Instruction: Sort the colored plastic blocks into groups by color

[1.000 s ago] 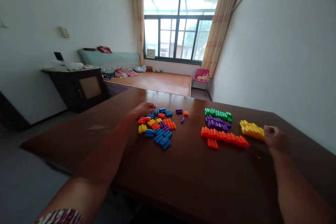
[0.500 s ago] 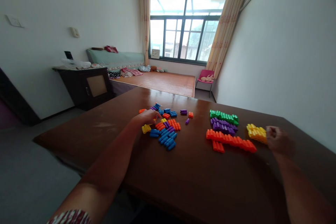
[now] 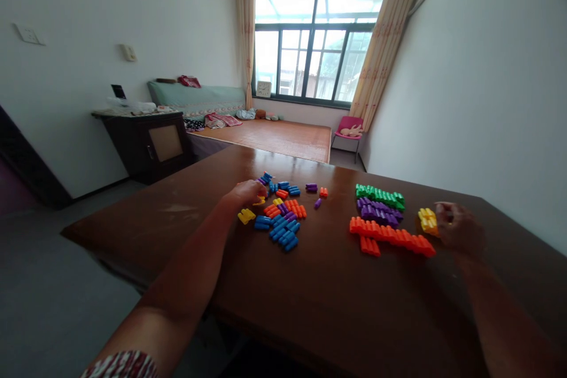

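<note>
On the brown table, my left hand (image 3: 250,192) is closed, its fingertips on a yellow plastic block (image 3: 260,201) at the near left of a mixed pile. Beside it lie another yellow piece (image 3: 246,216), blue blocks (image 3: 284,231), orange blocks (image 3: 296,208) and purple ones. At the right, my right hand (image 3: 458,229) has curled fingers round the right end of a yellow block row (image 3: 427,221), partly hiding it. Left of that hand are a green row (image 3: 380,196), a purple row (image 3: 379,212) and a long orange row (image 3: 392,236).
A short orange piece (image 3: 370,246) lies just below the long orange row. Loose purple blocks (image 3: 311,188) and a small orange one (image 3: 323,192) sit mid-table. Beyond the table (image 3: 328,295) are a bed (image 3: 283,139), a dark cabinet (image 3: 146,144) and a pink chair (image 3: 349,127).
My right hand has shifted left over the yellow row and covers more of it. My left hand has drawn slightly left, and more of the yellow block under its fingertips shows.
</note>
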Demonstrator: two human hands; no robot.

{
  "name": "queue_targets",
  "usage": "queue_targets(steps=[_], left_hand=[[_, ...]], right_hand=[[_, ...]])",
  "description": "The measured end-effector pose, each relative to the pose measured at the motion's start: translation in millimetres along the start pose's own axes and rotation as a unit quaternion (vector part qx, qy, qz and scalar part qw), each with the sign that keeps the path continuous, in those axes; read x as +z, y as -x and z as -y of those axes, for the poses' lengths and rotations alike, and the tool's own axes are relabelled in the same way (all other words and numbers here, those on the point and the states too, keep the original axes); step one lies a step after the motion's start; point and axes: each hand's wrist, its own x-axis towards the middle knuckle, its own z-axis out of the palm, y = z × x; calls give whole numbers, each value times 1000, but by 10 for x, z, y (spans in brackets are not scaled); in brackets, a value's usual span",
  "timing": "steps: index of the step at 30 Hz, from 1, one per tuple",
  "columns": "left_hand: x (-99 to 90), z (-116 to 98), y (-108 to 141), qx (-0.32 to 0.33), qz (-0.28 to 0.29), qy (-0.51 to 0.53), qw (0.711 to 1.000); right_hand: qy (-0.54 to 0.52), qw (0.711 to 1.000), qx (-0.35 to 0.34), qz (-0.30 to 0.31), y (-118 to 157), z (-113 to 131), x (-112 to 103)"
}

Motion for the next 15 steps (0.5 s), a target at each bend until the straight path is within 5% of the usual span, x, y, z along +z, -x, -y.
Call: queue_targets(steps=[4, 7, 11, 15], left_hand=[[-31, -234, 12, 19, -59, 143, 988], [36, -575, 8, 91, -65, 347, 931], [281, -1088, 8, 152, -21, 511, 846], [507, -1458, 70, 184, 14, 514, 838]], right_hand=[[-43, 999, 3, 14, -47, 269, -98], [-178, 978, 36, 102, -27, 762, -216], [-366, 885, -19, 287, 230, 1580, -353], [-448, 811, -59, 371, 566, 2103, -428]])
